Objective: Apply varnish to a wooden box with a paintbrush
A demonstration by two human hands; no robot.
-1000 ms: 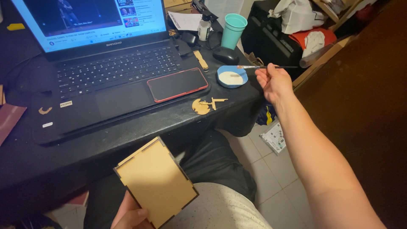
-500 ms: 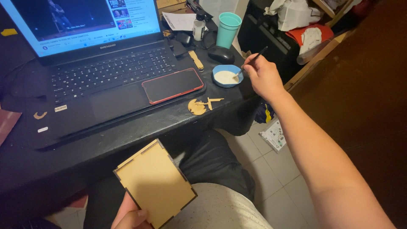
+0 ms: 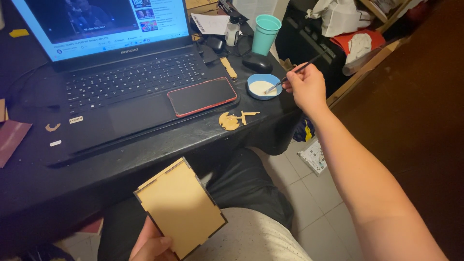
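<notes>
The thin paintbrush (image 3: 296, 72) is pinched between the fingers of the right hand (image 3: 306, 88), its dark handle slanting up and away toward the right while its tip reaches down into the small blue bowl (image 3: 264, 86) of white paste that sits near the right edge of the black table (image 3: 145, 154). A second ago the brush was held level above and beside the bowl with the hand further right; half a second ago the hand had moved in over the rim, and now the tip dips into the white stuff. The left hand (image 3: 152, 244) grips the lower edge of a flat, notched wooden box panel (image 3: 180, 209), held low over the lap, tilted, in much the same place as in both earlier views. Just left of the bowl lies a phone in a red case (image 3: 203, 96), resting on the palm rest of the open laptop (image 3: 121, 87), whose screen is lit. In front of the phone, on the table's edge, lie small wooden cut-out pieces (image 3: 235, 119), unmoved. Behind the bowl sit a dark computer mouse (image 3: 257, 63), a teal cup (image 3: 266, 35) and a small white bottle (image 3: 232, 31). The view has shifted slightly, so the table things sit lower and nearer than before.
</notes>
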